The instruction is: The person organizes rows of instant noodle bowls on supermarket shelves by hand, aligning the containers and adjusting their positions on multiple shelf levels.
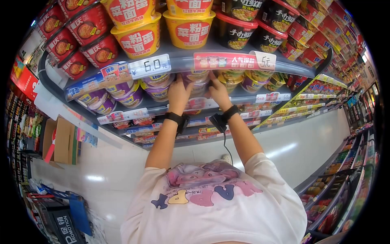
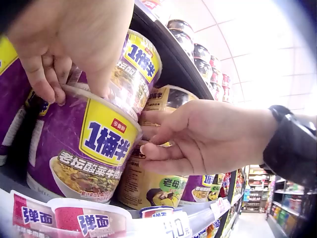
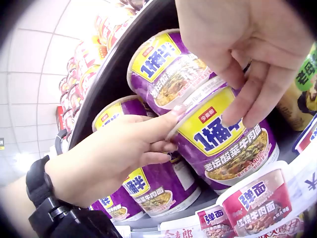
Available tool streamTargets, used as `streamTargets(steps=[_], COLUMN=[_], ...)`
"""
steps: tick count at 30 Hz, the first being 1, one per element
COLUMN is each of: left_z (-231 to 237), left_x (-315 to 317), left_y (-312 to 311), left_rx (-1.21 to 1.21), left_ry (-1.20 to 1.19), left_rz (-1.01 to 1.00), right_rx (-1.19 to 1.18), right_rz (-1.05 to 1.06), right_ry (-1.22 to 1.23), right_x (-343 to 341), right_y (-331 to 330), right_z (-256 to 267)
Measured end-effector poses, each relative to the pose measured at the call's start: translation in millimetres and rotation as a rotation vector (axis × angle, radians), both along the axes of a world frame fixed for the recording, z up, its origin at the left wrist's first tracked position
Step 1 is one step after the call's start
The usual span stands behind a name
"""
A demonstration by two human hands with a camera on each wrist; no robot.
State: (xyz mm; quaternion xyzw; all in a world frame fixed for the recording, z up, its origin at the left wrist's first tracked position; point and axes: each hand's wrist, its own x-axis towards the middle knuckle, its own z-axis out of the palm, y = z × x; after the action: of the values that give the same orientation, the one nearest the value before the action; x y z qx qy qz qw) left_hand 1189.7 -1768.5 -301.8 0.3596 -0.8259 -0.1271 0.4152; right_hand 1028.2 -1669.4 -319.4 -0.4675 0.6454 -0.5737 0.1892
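Note:
Two purple instant noodle tubs are stacked in the middle of the shelf, the lower tub (image 2: 84, 148) at the front edge and the upper tub (image 3: 168, 69) on top, set slightly back. At the lower tub's left rim is my left hand (image 1: 178, 95), its thumb and fingertips on the rim. My right hand (image 1: 219, 94) holds the opposite side, its curled fingers overlapping the label in the right wrist view. The right thumb is hidden there. Both wrists wear black straps.
Yellow-brown noodle tubs (image 2: 148, 181) stand right of the stack, more purple tubs (image 3: 158, 188) to its left. Overhead juts the upper shelf's price rail (image 1: 178, 64), under yellow tubs (image 1: 189, 32). A price strip (image 3: 257, 198) runs along the lower shelf edge. An open cardboard box (image 1: 61, 140) stands left.

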Motion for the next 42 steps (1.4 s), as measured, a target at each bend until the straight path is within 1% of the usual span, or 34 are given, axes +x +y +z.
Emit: streamTargets(steps=[2, 8, 11, 14, 17, 18, 20, 22, 23, 25, 26, 28, 29, 30, 31, 32, 33, 35, 36, 39, 40, 42], left_z=[5, 6, 8, 7, 4, 4, 0, 0, 0, 2, 5, 6, 5, 6, 6, 4, 2, 2, 4, 15, 16, 16], left_x=[2, 5, 5, 6, 3, 5, 9, 18, 29, 53, 65, 95, 100, 105, 109, 111, 109, 105, 105, 107, 107, 108], left_y=[1, -4, -7, -10, -13, -14, -10, 6, 16, 32, 32, 34, 29, 21, 9, -2, -15, -37, -39, -50, -51, -51], left_rx=[0.06, 0.122, 0.166, 0.178, 0.123, 0.096, 0.154, 0.224, 0.192, 0.126, 0.11, 0.092, 0.003, -0.024, -0.056, 0.011, -0.058, -0.197, -0.247, -0.005, -0.004, 0.004], left_ry=[-0.028, -0.055, -0.091, -0.107, -0.107, -0.108, -0.013, 0.094, 0.177, 0.333, 0.352, 0.371, 0.433, 0.448, 0.47, 0.485, 0.426, 0.307, 0.204, 0.187, 0.153, 0.086], left_rz=[-0.02, -0.076, -0.09, -0.086, -0.081, -0.075, -0.112, -0.115, -0.123, -0.141, -0.105, -0.034, 0.07, 0.113, 0.157, 0.161, 0.165, 0.167, 0.185, 0.099, 0.117, 0.154], right_rx=[-0.034, 0.01, 0.026, -0.075, -0.051, -0.061, -0.078, -0.217, -0.293, -0.295, -0.259, -0.172, -0.128, -0.059, -0.182, -0.308, -0.434, -0.36, -0.322, -0.247, -0.252, -0.204], right_rz=[-0.016, 0.047, 0.117, 0.133, 0.134, 0.145, 0.174, -0.02, -0.115, -0.189, -0.055, 0.035, 0.079, 0.128, 0.153, 0.179, 0.204, 0.123, 0.078, 0.21, 0.149, 0.117], right_ry=[0.111, 0.042, -0.239, -0.212, -0.138, -0.218, -0.378, -0.266, -0.208, 0.125, 0.139, 0.084, 0.056, 0.099, 0.099, 0.099, 0.099, 0.264, 0.346, 0.273, 0.338, 0.3], right_x=[-3, -5, 17, 19, 14, 15, 20, 45, 57, 72, 79, 98, 106, 110, 115, 120, 124, 126, 126, 122, 122, 123], right_y=[-2, -5, 15, 13, 12, 14, 19, 33, 39, 44, 47, 37, 31, 23, 8, -11, -25, -45, -51, -69, -76, -81], right_z=[-5, -18, 17, 11, 3, 5, 8, 23, 27, 22, 22, 27, 29, 36, 34, 28, 23, 21, 25, 33, 29, 29])
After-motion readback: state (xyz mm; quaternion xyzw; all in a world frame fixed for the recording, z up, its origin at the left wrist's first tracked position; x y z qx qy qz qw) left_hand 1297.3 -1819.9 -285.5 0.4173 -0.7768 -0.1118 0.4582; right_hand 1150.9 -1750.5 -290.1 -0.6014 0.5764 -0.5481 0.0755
